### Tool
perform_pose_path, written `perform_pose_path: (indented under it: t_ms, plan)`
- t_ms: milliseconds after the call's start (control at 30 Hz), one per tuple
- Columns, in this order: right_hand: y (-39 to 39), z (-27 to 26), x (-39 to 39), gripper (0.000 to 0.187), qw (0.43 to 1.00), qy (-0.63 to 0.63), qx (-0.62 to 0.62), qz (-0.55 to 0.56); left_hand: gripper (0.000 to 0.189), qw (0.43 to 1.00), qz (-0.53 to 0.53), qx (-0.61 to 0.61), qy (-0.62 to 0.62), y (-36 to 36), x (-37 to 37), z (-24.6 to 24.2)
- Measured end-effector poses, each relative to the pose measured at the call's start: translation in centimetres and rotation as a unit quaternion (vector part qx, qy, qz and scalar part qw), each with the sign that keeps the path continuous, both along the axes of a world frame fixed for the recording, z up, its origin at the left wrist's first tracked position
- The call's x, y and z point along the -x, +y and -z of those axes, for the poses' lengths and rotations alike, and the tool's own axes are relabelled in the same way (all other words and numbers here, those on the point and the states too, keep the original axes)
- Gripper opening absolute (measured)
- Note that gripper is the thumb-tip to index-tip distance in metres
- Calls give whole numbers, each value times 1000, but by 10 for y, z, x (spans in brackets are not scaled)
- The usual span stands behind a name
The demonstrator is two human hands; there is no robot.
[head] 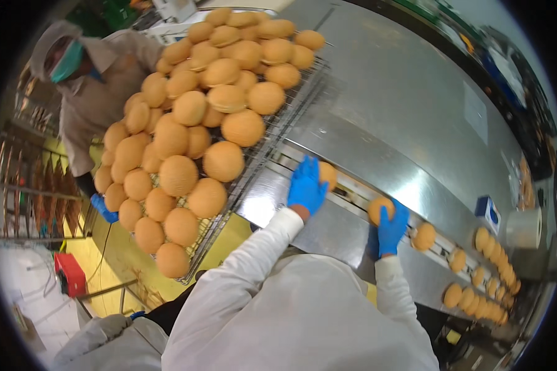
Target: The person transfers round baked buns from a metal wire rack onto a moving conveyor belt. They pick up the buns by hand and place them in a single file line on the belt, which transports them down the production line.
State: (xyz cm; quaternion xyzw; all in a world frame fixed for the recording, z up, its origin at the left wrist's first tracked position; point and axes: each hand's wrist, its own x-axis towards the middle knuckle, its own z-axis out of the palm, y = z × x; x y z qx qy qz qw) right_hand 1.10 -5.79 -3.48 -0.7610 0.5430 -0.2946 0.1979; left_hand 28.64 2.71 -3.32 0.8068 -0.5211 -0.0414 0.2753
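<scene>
Before me a narrow conveyor channel (352, 197) runs along a stainless steel table. My left hand (306, 183), in a blue glove, holds a round golden bun (328, 176) over the channel, fingers along its left side and thumb at its lower edge. Farther right, another bun (378, 211) sits between the thumb and fingers of my right hand (393, 227), also blue-gloved. Beyond that hand, a bun (424, 236) lies in the channel, with several more following to the right. Left of my hands, a wire rack (278, 125) is heaped with buns (178, 175), some showing a pale filling line.
Rows of buns (452, 295) line both sides of the channel's far right end. A film roll (523, 228) and a small box (487, 214) stand nearby. A masked co-worker (106, 97) is behind the rack, one gloved hand (104, 208) low beside it. A red case (69, 274) is at lower left.
</scene>
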Motion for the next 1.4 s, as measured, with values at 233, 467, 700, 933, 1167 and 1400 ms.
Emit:
perform_pose_path:
  t_ms: [233, 467, 700, 933, 1167, 1400]
  plan:
    - [29, -87, -157, 21, 923, -295, -228, -97, 52, 990, -79, 115, 23, 151, -65, -151]
    - [94, -89, -332, 45, 951, -107, -139, -256, 73, 940, -328, -33, -85, 189, -169, -166]
    - [130, -73, -366, 56, 962, -136, -155, -179, 79, 930, -347, 34, 117, 185, -191, -156]
    - [104, -71, -347, 66, 802, -432, -367, -191, 69, 835, -149, 153, 507, 212, -188, -127]
    - [4, -13, -160, 57, 903, -319, -267, -107, 67, 947, -53, -165, 270, 201, -238, -104]
    - [46, 13, -152, 39, 972, -185, -143, -34, 80, 909, 1, -344, 237, 208, -315, -66]
